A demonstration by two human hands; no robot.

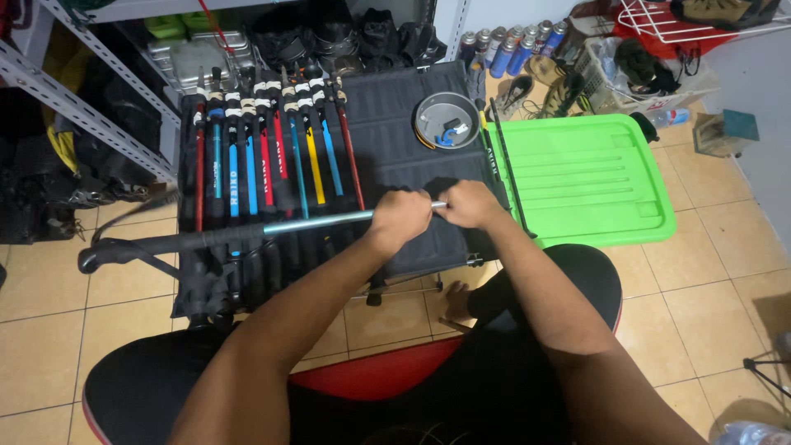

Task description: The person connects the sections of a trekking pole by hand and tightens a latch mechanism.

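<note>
Pole: long silver-shafted trekking pole with black foam grip (247, 232) lies crosswise over the black fabric table (395, 115), handle end pointing left past the table's left edge.
Left hand (401, 217): fist wrapped round the shaft.
Right hand (470, 204): closed on the pole's right tip, touching the left.
Beside: green plastic lid (593, 177), right edge.

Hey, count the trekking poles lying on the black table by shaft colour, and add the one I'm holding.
Red poles: 4
Blue poles: 5
Yellow pole: 1
Silver pole, gripped by left hand and right hand: 1
Total: 11
</note>
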